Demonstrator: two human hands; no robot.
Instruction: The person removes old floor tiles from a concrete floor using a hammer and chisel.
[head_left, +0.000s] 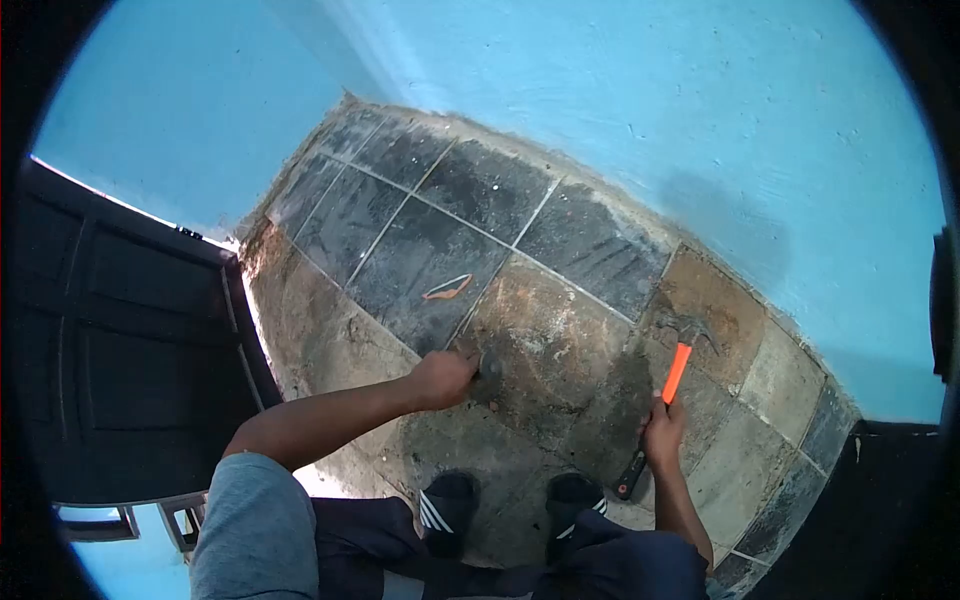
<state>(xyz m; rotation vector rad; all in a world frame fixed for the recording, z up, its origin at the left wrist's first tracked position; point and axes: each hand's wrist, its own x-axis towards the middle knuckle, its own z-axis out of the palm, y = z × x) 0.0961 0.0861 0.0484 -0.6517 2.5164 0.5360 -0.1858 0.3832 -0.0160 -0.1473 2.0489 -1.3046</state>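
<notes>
My right hand (662,436) is closed round the handle of a claw hammer (676,372). The hammer's metal head points away from me, and its orange and black handle runs down through my fist. My left hand (445,380) is closed low over the floor, at the edge of a bare brownish patch (540,330). A small dark roundish thing (487,365) shows at its fingers; what it is I cannot make out. Beyond my left hand, a thin orange and whitish object (448,289) lies on a dark floor tile (410,255).
Dark tiles with pale joints run along the light blue wall (620,100). A dark panelled door (140,330) stands at the left. My feet, in black slides with white stripes (450,505), are near the bottom. A brown tile (715,300) lies by the wall.
</notes>
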